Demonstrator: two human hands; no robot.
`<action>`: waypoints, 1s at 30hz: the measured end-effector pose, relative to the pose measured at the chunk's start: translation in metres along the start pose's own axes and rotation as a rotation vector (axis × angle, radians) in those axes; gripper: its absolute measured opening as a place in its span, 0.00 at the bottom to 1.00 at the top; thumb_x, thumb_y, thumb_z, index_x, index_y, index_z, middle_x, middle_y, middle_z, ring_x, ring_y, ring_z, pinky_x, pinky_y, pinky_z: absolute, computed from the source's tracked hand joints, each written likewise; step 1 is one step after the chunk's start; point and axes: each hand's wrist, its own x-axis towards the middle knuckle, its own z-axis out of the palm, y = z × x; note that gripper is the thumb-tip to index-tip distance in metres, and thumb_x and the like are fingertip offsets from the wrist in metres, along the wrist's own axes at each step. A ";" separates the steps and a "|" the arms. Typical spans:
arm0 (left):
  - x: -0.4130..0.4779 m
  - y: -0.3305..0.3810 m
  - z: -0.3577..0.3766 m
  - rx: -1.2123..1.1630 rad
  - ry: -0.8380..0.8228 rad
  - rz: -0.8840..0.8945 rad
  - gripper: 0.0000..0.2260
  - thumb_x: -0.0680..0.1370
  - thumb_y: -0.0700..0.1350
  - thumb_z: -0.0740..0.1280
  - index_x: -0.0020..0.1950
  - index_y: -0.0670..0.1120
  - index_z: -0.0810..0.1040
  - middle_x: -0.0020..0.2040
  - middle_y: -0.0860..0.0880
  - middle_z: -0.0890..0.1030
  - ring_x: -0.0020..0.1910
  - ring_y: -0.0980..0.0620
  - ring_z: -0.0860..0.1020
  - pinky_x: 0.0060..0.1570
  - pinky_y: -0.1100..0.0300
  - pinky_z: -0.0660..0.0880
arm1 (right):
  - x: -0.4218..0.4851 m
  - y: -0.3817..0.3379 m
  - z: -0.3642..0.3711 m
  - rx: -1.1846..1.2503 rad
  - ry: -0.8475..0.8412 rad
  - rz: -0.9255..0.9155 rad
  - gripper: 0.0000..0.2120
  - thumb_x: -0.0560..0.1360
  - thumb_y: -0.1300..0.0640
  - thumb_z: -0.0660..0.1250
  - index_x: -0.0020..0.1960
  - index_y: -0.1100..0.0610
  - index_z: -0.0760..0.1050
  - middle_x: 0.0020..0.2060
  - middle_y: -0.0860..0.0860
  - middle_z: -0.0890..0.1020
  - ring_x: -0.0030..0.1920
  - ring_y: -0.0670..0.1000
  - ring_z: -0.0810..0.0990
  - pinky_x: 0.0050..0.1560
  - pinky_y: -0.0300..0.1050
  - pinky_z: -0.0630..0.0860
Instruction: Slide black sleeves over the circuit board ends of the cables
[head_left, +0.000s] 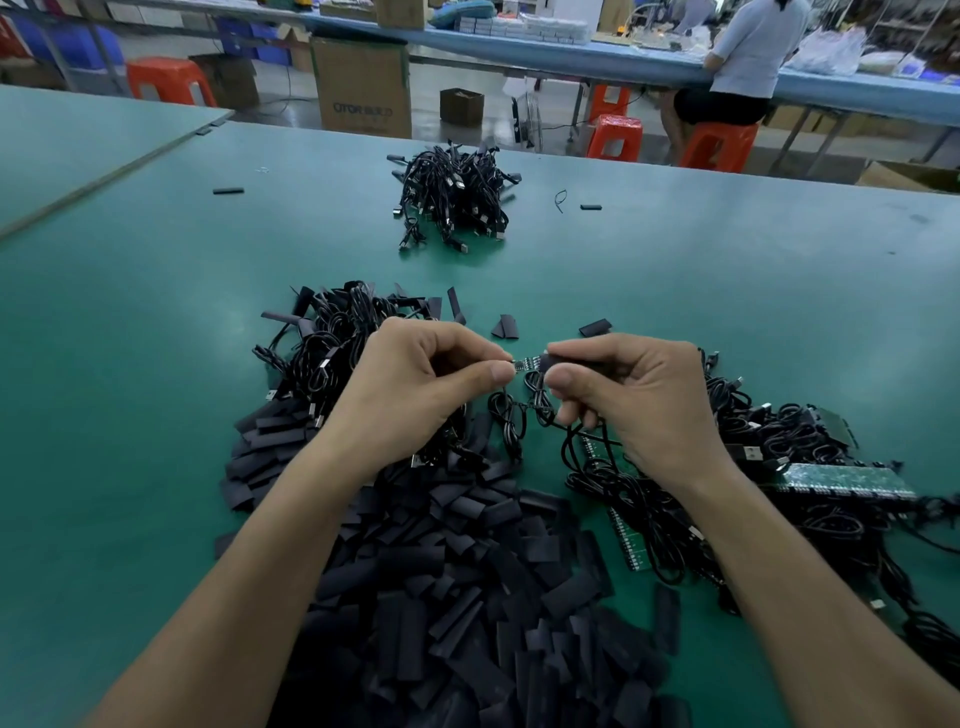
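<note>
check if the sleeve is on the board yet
Not yet: left hand pinches the bare board; sleeve in right hand only meets its end.

A big brown box (362, 85) stood on the floor past the green table (727, 291). A person (748, 57) sat on an orange stool (719, 148) at a long blue bench (857, 93).

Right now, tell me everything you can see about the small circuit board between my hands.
The circuit board is a narrow dark-green strip dotted with tiny components, held level above the green table. The left hand pinches its left end between thumb and forefinger. Its right end meets the black sleeve pinched in the right hand; how far it has entered is hidden. A thin black cable loops below it.
</note>
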 end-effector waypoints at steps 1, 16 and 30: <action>0.000 -0.001 0.001 0.013 0.000 -0.006 0.05 0.71 0.52 0.77 0.42 0.52 0.87 0.37 0.46 0.85 0.34 0.52 0.78 0.36 0.61 0.74 | -0.001 0.001 -0.001 -0.005 -0.008 0.000 0.12 0.65 0.54 0.77 0.48 0.55 0.84 0.34 0.51 0.86 0.29 0.50 0.83 0.29 0.36 0.75; -0.003 0.003 0.007 0.076 0.057 0.012 0.03 0.73 0.46 0.77 0.42 0.54 0.86 0.36 0.56 0.85 0.34 0.60 0.81 0.36 0.70 0.74 | -0.006 0.001 0.002 -0.276 0.050 -0.078 0.07 0.75 0.46 0.68 0.52 0.41 0.81 0.34 0.43 0.83 0.36 0.43 0.81 0.40 0.33 0.75; -0.003 0.003 0.007 0.076 0.094 -0.013 0.02 0.73 0.46 0.78 0.43 0.52 0.86 0.36 0.57 0.85 0.34 0.62 0.82 0.37 0.70 0.75 | -0.005 -0.003 -0.001 -0.214 0.103 -0.060 0.06 0.75 0.54 0.73 0.49 0.43 0.83 0.38 0.41 0.85 0.38 0.42 0.82 0.41 0.33 0.75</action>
